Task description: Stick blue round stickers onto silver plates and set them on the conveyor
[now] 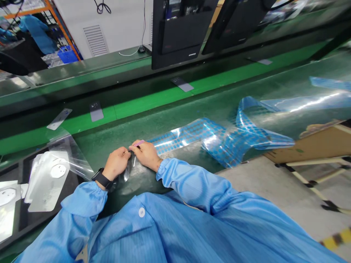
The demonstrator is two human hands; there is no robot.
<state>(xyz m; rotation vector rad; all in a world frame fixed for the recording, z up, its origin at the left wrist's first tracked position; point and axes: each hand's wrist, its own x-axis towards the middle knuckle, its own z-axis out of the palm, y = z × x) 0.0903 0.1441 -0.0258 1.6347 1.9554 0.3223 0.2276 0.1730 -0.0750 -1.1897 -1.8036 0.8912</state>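
head view: on a green assembly-line belt [175, 109], a person's left hand [116, 163] and right hand [146, 154] meet near the belt's edge, fingertips of both pinched on a small clear film piece [128, 168] between them, the right fingers also closed around a pink strip [139, 143]. a blue-dotted clear film sheet [208, 137] lies crumpled just beyond the hands; formed clear plastic covers [48, 180] sit on a black tray [16, 171] to the left.
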